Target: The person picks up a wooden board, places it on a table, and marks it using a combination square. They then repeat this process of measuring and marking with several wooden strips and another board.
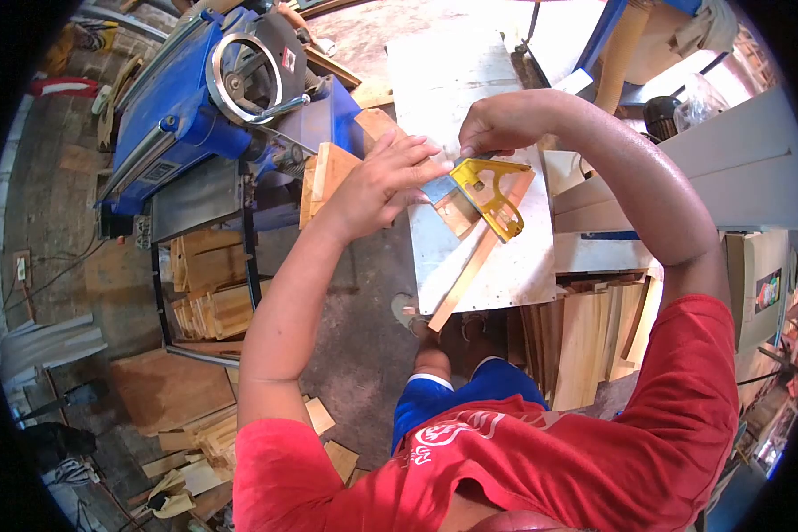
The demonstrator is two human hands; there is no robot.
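A combination square with a yellow head [511, 218] and a silver blade [438, 188] lies over pieces of wood on a white-topped bench. My left hand [383, 184] has its thumb and index finger on the blade, holding it down, while its other fingers stretch out above. At the upper corner of the yellow head, my right hand [498, 126] is closed in a pinch; what sits between its fingertips is mostly hidden. A narrow wood strip [463, 282] runs from under the square past the bench's near edge.
The white bench top [452, 66] extends ahead. On the left stands a blue machine [182, 111] with a handwheel [244, 80]. Wooden blocks [328, 177] jut near my left wrist. Boards [590, 341] stand below at right, and offcuts [217, 443] lie on the floor at left.
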